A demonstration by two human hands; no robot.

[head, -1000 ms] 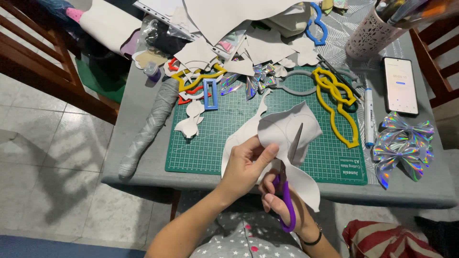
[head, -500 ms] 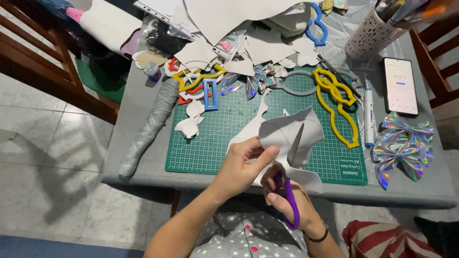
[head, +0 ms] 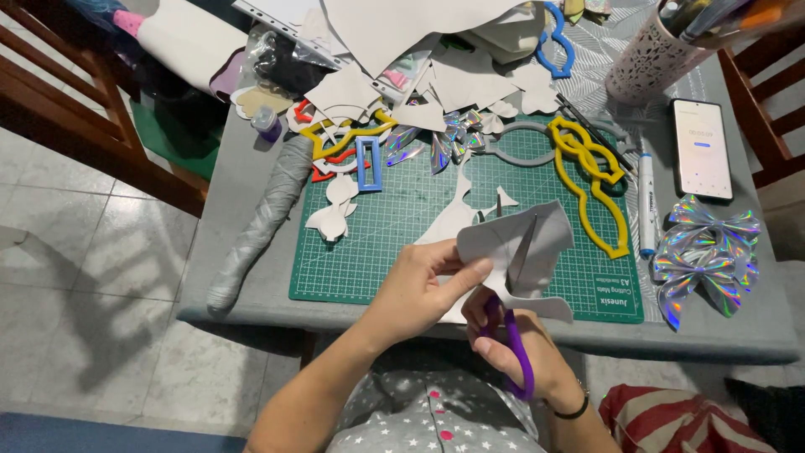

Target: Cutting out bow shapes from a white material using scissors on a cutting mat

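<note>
My left hand (head: 423, 285) pinches a grey sheet piece (head: 524, 247) at its left edge, holding it up over the near edge of the green cutting mat (head: 394, 226). My right hand (head: 520, 348) grips purple-handled scissors (head: 513, 335), whose blades reach up into the grey sheet. A cut strip of the sheet hangs below near my right thumb.
Yellow bow-shaped templates (head: 591, 180), a white marker (head: 647, 201), a phone (head: 703, 149), shiny holographic bows (head: 704, 252), a grey roll (head: 264, 218), a pen holder (head: 654, 54) and piled grey offcuts (head: 444, 50) crowd the grey table. A wooden chair (head: 67, 92) stands left.
The grey sheet has turned and folded in my left hand, and the scissors have worked further along it; both hands shifted slightly toward me.
</note>
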